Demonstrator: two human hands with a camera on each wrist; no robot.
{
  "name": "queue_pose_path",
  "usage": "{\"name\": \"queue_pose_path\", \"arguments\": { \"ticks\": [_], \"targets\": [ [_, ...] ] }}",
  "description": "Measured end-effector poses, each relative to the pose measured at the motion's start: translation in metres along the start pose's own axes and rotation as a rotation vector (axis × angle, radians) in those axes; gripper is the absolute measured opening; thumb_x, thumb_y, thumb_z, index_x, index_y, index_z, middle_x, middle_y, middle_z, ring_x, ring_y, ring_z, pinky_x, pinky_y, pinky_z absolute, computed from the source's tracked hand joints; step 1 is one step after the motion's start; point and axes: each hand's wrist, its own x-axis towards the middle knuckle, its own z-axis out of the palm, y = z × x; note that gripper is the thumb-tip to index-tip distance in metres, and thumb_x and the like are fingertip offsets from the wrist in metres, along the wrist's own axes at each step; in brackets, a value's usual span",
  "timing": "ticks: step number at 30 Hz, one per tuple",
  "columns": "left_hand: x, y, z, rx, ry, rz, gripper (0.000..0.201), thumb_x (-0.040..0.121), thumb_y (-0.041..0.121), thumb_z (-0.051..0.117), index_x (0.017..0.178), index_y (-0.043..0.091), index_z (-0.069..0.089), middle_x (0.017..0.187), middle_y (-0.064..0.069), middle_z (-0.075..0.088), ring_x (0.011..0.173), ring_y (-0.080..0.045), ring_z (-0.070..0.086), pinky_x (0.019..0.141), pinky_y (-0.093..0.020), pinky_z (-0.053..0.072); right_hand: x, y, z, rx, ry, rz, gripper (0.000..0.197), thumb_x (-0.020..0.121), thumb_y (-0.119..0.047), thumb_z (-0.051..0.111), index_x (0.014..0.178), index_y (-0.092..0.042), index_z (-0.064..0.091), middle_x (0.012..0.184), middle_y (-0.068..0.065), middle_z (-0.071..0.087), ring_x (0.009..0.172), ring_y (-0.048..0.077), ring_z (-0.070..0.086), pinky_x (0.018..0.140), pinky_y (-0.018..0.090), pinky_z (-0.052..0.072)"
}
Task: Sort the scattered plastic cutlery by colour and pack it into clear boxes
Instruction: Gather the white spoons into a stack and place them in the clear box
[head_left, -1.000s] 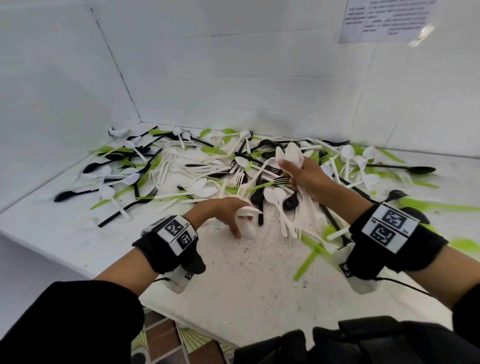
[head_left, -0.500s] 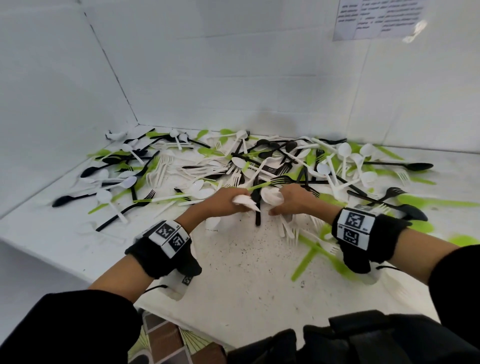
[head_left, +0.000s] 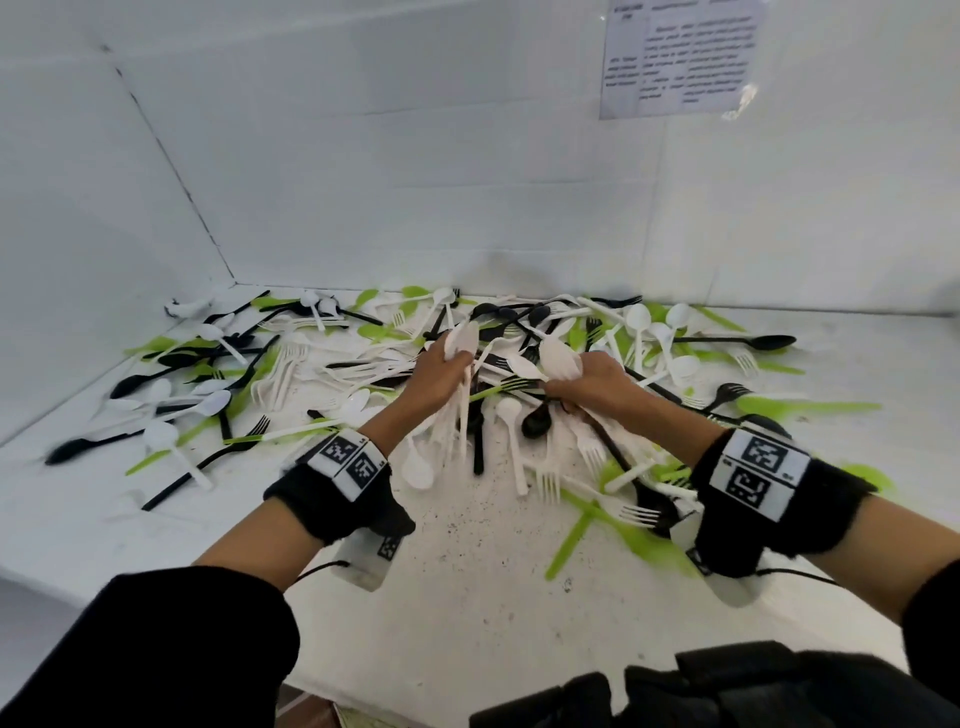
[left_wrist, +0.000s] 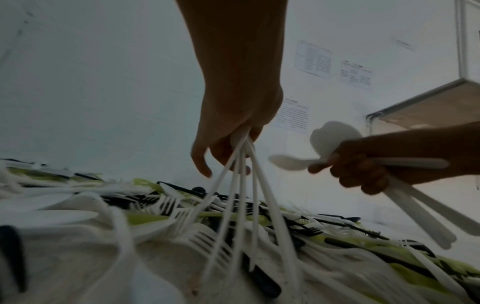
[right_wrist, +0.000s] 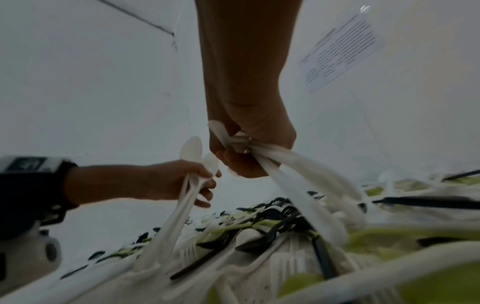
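The left hand (head_left: 435, 375) is closed round a bundle of white spoons (head_left: 460, 410), held above the middle of the table (head_left: 467, 613); their bowls stick up past the fingers on the far side and their handles hang down toward the near side, fanning out. In the left wrist view about five handles (left_wrist: 241, 185) spread from the fist, though blur makes the count unsure. The right hand (head_left: 592, 382), just to the right of the left and a little apart from it, grips its own white spoons (head_left: 558, 358): two bowls point left toward the left hand, and in the left wrist view roughly three handles (left_wrist: 420, 211) trail down and right from the curled fingers. Both bundles hang clear above the pile (head_left: 519, 338), which covers the far half of the table from the left wall to the right edge, a tangle of white, black and green spoons and forks too many and too overlapped to count. A black spoon (head_left: 537, 421) lies just under the right hand, and a long black spoon (head_left: 748, 341) lies alone at the far right. A green knife (head_left: 571, 540) lies nearest on the right. One printed sheet (head_left: 680, 57) hangs on the far wall, upper right. Each wrist carries one black band: left (head_left: 337, 488), right (head_left: 763, 483).
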Motion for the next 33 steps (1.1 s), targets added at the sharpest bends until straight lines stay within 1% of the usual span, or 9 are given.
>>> {"name": "queue_pose_path", "arguments": {
  "ticks": [2, 5, 8, 11, 14, 16, 24, 28, 33],
  "targets": [
    [0.002, 0.006, 0.014, 0.007, -0.047, 0.002, 0.034, 0.091, 0.004, 0.044, 0.124, 0.009, 0.048, 0.093, -0.016, 0.060, 0.061, -0.019, 0.059, 0.057, -0.023, 0.051, -0.006, 0.003, -0.015, 0.179, 0.044, -0.008, 0.017, 0.081, -0.010, 0.062, 0.065, -0.008, 0.056, 0.051, 0.003, 0.059, 0.039, 0.014, 0.050, 0.042, 0.022, 0.041],
    [0.007, 0.011, 0.036, 0.236, -0.117, 0.045, 0.023, 0.092, -0.001, 0.041, 0.113, 0.003, 0.050, 0.095, -0.017, 0.055, 0.057, -0.020, 0.054, 0.042, -0.017, 0.045, -0.015, 0.005, -0.036, 0.360, 0.197, -0.049, 0.012, 0.077, 0.000, 0.060, 0.071, -0.009, 0.056, 0.044, -0.004, 0.059, 0.037, 0.012, 0.051, 0.043, 0.022, 0.044],
    [0.016, 0.006, 0.054, 0.633, -0.236, -0.013, 0.029, 0.093, 0.011, 0.047, 0.117, -0.006, 0.047, 0.117, -0.026, 0.053, 0.096, -0.038, 0.058, 0.067, -0.033, 0.046, -0.022, 0.008, -0.054, 0.404, 0.355, -0.116, 0.016, 0.076, -0.002, 0.062, 0.069, -0.013, 0.054, 0.039, -0.005, 0.053, 0.036, 0.009, 0.050, 0.043, 0.020, 0.041],
    [0.020, -0.002, 0.065, 0.838, -0.281, -0.026, 0.044, 0.092, 0.025, 0.054, 0.122, -0.007, 0.047, 0.127, -0.025, 0.050, 0.119, -0.037, 0.047, 0.091, -0.036, 0.039, -0.026, 0.014, -0.071, 0.417, 0.388, -0.110, 0.013, 0.082, -0.008, 0.063, 0.075, -0.012, 0.054, 0.038, -0.004, 0.052, 0.035, 0.008, 0.050, 0.045, 0.021, 0.043],
    [0.024, -0.007, 0.071, 0.863, -0.245, -0.003, 0.050, 0.089, 0.031, 0.061, 0.119, -0.008, 0.050, 0.123, -0.024, 0.053, 0.116, -0.034, 0.050, 0.089, -0.035, 0.039, -0.026, 0.025, -0.086, 0.449, 0.381, -0.065, 0.011, 0.083, -0.010, 0.065, 0.083, -0.006, 0.055, 0.052, 0.003, 0.050, 0.041, 0.013, 0.048, 0.051, 0.030, 0.047],
    [0.027, -0.010, 0.074, 0.895, -0.253, 0.001, 0.049, 0.087, 0.028, 0.065, 0.116, -0.008, 0.050, 0.120, -0.023, 0.055, 0.111, -0.034, 0.053, 0.085, -0.035, 0.041, -0.025, 0.034, -0.094, 0.457, 0.385, -0.009, 0.014, 0.083, -0.010, 0.066, 0.078, -0.008, 0.053, 0.059, 0.005, 0.048, 0.044, 0.014, 0.045, 0.045, 0.025, 0.044],
    [0.027, -0.013, 0.077, 0.835, -0.130, 0.014, 0.042, 0.086, 0.018, 0.063, 0.117, -0.007, 0.048, 0.120, -0.024, 0.055, 0.113, -0.035, 0.051, 0.083, -0.035, 0.039, -0.010, 0.076, -0.111, 0.413, 0.351, 0.199, 0.013, 0.081, -0.006, 0.066, 0.083, -0.004, 0.053, 0.065, 0.007, 0.051, 0.041, 0.010, 0.052, 0.037, 0.020, 0.043],
    [0.028, -0.011, 0.079, 0.613, -0.022, 0.118, 0.028, 0.084, 0.012, 0.063, 0.107, -0.003, 0.059, 0.105, -0.022, 0.063, 0.095, -0.034, 0.059, 0.068, -0.032, 0.039, 0.001, 0.093, -0.110, 0.302, 0.293, 0.243, 0.027, 0.079, -0.008, 0.068, 0.067, -0.010, 0.044, 0.061, 0.006, 0.041, 0.046, 0.014, 0.039, 0.040, 0.021, 0.036],
    [0.025, 0.014, 0.084, 0.305, 0.015, 0.214, 0.016, 0.090, 0.007, 0.052, 0.104, 0.001, 0.057, 0.091, -0.017, 0.060, 0.070, -0.034, 0.065, 0.060, -0.044, 0.055, 0.017, 0.094, -0.090, -0.061, 0.125, 0.167, 0.032, 0.076, -0.021, 0.074, 0.065, -0.011, 0.047, 0.064, 0.007, 0.051, 0.051, 0.015, 0.051, 0.034, 0.016, 0.040]
  ]
}}
